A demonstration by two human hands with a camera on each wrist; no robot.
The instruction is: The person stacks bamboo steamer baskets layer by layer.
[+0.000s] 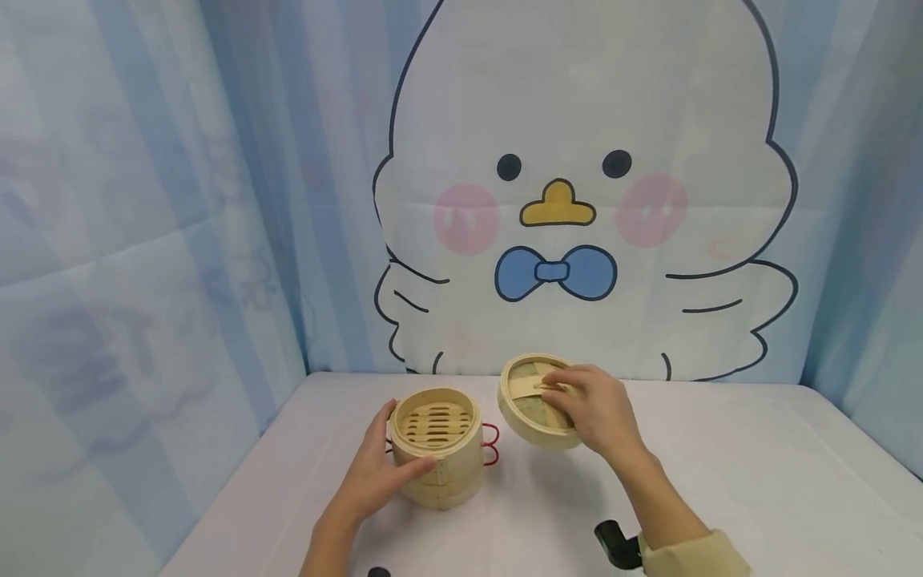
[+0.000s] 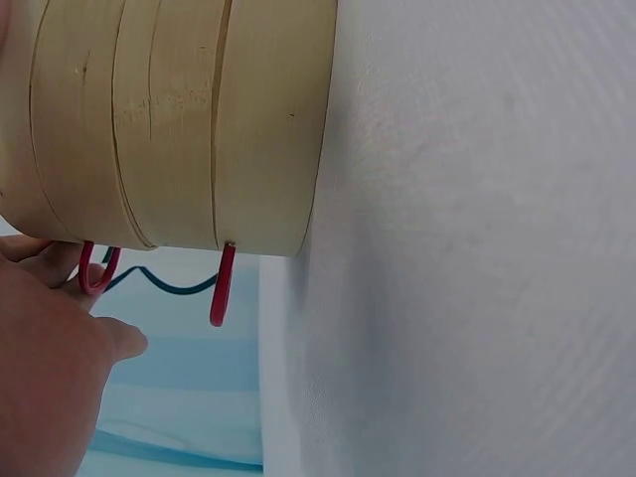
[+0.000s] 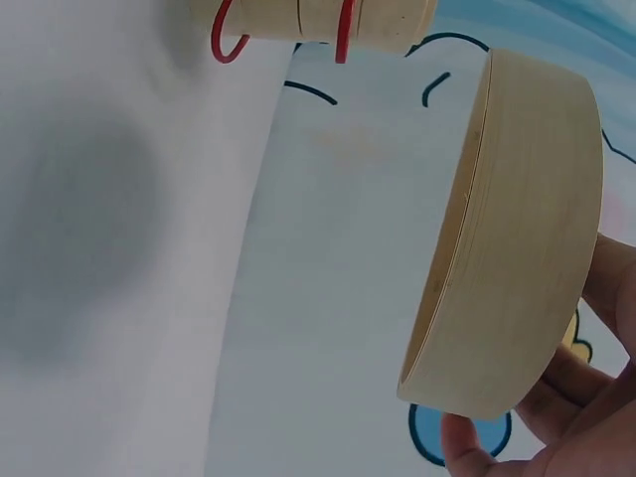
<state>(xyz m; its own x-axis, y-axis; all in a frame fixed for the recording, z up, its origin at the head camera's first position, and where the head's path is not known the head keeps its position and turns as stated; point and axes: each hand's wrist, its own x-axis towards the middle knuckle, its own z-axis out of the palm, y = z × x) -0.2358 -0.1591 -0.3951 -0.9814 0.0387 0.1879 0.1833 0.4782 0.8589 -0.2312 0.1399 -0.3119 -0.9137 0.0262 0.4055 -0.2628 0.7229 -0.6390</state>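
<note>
A round bamboo steamer (image 1: 450, 482) of stacked tiers stands upright on the table, its slatted top tier (image 1: 435, 425) uncovered. My left hand (image 1: 371, 474) holds it from the left side, thumb across the front and fingers round the far left. Red loops (image 2: 221, 288) stick out from the steamer's side. To the right, my right hand (image 1: 597, 407) pinches the strip handle on top of the bamboo lid (image 1: 530, 417). The lid is raised above the table and tilted, apart from the steamer; its pale side wall (image 3: 522, 219) fills much of the right wrist view.
A white cloth covers the table (image 1: 757, 465). Behind it hangs a curtain (image 1: 461, 320) printed with a cartoon bird, and more curtain closes off both sides. A black strap-like piece (image 1: 616, 545) sits at my right wrist, and another dark bit (image 1: 378, 572) shows at the bottom edge.
</note>
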